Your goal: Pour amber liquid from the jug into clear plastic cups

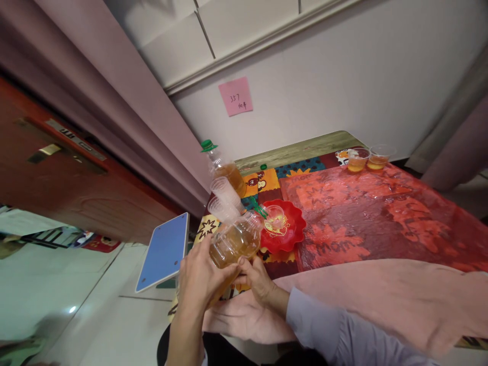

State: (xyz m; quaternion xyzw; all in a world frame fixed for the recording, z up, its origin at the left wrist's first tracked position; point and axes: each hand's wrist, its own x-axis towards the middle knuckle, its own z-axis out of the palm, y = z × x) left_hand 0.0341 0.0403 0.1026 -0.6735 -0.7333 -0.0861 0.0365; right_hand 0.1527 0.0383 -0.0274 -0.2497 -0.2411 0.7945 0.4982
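Note:
My left hand (200, 272) is wrapped round the lower part of a clear bottle (236, 241) of amber liquid. My right hand (257, 279) grips the same bottle from its right side. The bottle is tilted, its green-ringed mouth over a clear plastic cup (275, 217) in a red scalloped dish (292, 223). Stacks of clear cups (225, 195) stand just behind the bottle. Another bottle (231, 175) of amber liquid with a green top is upright farther back.
Two cups of amber liquid (357, 161) stand at the back right of the patterned tablecloth (335, 223). A green cap (263, 166) lies near the back edge. Pink cloth (362, 290) covers the front edge; a blue board (163, 251) is at the left.

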